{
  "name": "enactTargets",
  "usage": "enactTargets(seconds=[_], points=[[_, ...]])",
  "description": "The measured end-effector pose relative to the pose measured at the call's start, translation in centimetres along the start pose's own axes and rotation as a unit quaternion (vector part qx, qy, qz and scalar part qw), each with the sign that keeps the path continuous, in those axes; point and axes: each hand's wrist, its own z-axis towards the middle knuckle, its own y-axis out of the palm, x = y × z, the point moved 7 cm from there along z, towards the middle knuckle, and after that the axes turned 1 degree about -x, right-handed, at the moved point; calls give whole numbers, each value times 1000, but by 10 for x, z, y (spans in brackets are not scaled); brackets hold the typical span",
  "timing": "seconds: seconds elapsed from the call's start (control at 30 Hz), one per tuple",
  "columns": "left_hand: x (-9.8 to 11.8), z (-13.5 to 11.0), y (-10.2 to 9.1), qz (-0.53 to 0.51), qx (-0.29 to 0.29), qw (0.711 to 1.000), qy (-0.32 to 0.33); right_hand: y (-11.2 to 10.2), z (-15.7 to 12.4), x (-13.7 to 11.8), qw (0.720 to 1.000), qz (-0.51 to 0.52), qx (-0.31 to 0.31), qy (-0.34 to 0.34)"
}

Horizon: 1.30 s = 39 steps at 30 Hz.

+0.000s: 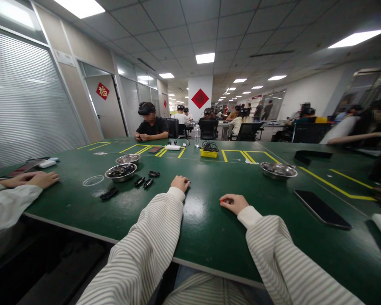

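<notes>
My left hand point(179, 183) rests on the green table with its fingers curled inward. A dark speck shows at its fingertips, too small to name. My right hand point(235, 204) lies nearer the table's front edge, thumb and fingers pinched round a small orange piece point(222, 201), mostly covered by the fingers. Left of my left hand lie several black plastic parts point(148, 183), and another dark part point(109, 193) is farther left. Beside them stands a metal bowl point(121, 172) full of dark pieces, with a second metal bowl point(128, 159) behind it.
A clear plastic lid point(93, 181) lies at left, near a co-worker's hands point(44, 179). At right are a metal bowl point(278, 170) and a phone point(321, 208). A yellow box point(208, 153) of cables and a bottle point(197, 136) stand farther back. Another person point(152, 127) sits opposite.
</notes>
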Motion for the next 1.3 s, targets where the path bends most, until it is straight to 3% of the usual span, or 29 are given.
enactTargets(seconds=[0.27, 0.43, 0.6, 0.87, 1.3], points=[[92, -31, -5, -103, 3, 978, 181, 1, 2, 10, 995, 90, 17, 47], [120, -47, -8, -131, -1, 965, 228, -3, 2, 11, 993, 100, 39, 43], [127, -53, -9, -151, -7, 961, 233, -6, 1, 10, 989, 130, 53, 44], [127, -54, -13, -178, -13, 959, 222, -1, 4, 14, 971, 227, 22, 69], [126, -53, -7, -214, -24, 956, 199, 2, 5, 16, 957, 279, 0, 80]])
